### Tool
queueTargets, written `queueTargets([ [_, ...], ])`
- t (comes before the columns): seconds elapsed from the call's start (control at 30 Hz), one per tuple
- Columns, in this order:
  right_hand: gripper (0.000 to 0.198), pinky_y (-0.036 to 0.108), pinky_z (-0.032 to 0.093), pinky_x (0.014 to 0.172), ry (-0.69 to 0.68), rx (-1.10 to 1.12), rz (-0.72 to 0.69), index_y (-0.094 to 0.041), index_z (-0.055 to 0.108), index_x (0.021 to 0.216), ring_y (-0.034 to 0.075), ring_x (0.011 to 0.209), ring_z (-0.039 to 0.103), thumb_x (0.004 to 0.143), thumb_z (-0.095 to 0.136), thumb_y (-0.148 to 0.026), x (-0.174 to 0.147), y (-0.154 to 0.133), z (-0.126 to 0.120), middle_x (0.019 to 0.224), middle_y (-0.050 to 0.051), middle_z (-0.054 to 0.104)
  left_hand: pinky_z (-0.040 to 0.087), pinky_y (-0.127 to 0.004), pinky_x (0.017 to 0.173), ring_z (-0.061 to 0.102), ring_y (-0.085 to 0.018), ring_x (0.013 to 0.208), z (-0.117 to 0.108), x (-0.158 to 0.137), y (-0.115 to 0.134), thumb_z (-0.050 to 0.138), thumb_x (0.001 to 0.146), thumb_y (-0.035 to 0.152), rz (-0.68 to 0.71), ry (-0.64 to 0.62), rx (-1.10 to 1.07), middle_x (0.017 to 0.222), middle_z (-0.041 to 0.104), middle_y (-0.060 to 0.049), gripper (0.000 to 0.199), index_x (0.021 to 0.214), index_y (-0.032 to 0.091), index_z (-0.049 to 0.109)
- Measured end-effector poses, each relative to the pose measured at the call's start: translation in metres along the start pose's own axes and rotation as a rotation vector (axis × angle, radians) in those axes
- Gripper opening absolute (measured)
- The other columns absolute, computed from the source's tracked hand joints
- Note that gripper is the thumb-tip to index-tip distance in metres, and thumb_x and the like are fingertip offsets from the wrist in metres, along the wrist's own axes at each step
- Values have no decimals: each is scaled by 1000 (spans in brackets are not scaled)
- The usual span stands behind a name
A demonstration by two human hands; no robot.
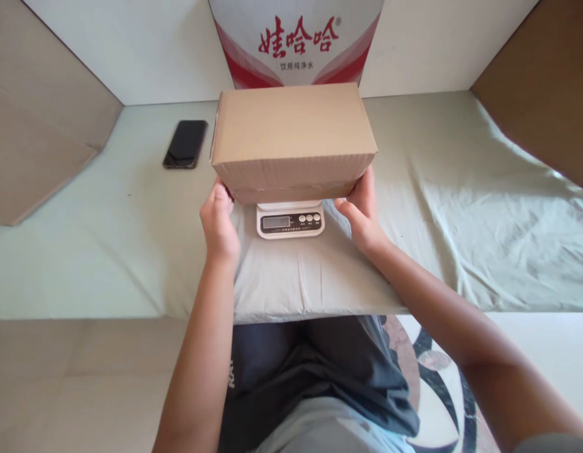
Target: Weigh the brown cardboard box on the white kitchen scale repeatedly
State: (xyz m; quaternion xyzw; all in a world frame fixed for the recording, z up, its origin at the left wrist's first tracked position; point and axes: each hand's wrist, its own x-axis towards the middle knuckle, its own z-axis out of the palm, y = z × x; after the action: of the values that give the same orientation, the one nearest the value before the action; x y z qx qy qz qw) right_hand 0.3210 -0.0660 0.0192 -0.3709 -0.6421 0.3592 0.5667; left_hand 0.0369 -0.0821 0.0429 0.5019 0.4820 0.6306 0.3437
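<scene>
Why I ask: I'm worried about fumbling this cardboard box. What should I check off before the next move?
1. Left hand at the cardboard box: ok, at its lower left near corner.
2. Right hand at the box: ok, at the lower right near corner.
3. Firmness of each grip: cannot tell, fingers are partly hidden.
4. Box resting on the scale: cannot tell, the box hides the scale's far part.
5. Reading on the display: cannot tell, too blurred.
6. Phone apart from the box: ok, it lies off to the left.
</scene>
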Motion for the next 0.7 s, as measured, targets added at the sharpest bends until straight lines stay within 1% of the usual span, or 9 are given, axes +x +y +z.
queueTargets([
  [0.1,108,70,39,150,3,4,19,-47,39,175,43,177,42,84,77,-91,0,-2,0,186,3,49,44,-56,143,58,-41,168,0,0,0,61,96,96,-9,-1,2,164,75,-16,95,153,21,79],
  [0.2,107,72,32,153,46,26,26,-49,42,173,42,184,33,82,77,-94,2,-5,0,190,0,44,36,-56,148,47,-39,177,-4,2,1,61,99,91,16,43,-12,178,64,-13,93,162,23,73],
  [0.3,100,74,22,155,160,61,29,-51,45,171,39,189,21,85,72,-94,3,-7,-3,193,-5,38,32,-53,150,37,-33,182,-14,7,-3,55,105,84,28,109,-16,189,50,-6,84,169,31,67],
  [0.37,91,73,21,155,256,87,49,-50,49,168,37,190,18,88,70,-90,3,-9,-8,193,-6,39,31,-52,151,32,-30,183,-22,12,-8,47,107,82,28,121,9,191,46,2,78,170,40,64],
  [0.43,80,69,23,155,343,126,94,-48,56,162,34,190,20,91,69,-83,4,-11,-13,191,-5,43,29,-53,151,28,-29,184,-29,16,-14,37,109,83,25,109,34,190,46,10,76,171,46,62],
  [0.5,70,64,26,155,425,193,146,-44,61,155,31,188,27,93,66,-77,5,-14,-17,188,-2,48,29,-54,151,26,-28,184,-33,19,-19,30,109,83,17,97,39,189,46,14,76,171,50,61],
  [0.63,57,62,32,152,600,341,260,-36,66,140,29,182,42,96,58,-71,10,-19,-19,179,4,58,29,-54,152,24,-29,184,-37,22,-25,33,107,87,-11,77,-4,189,48,14,77,168,51,63],
  [0.7,50,62,34,151,644,375,320,-35,67,134,28,179,46,99,53,-68,13,-20,-20,173,5,63,28,-54,153,21,-29,185,-38,22,-25,34,105,90,-35,69,-11,188,48,15,78,168,52,62],
])
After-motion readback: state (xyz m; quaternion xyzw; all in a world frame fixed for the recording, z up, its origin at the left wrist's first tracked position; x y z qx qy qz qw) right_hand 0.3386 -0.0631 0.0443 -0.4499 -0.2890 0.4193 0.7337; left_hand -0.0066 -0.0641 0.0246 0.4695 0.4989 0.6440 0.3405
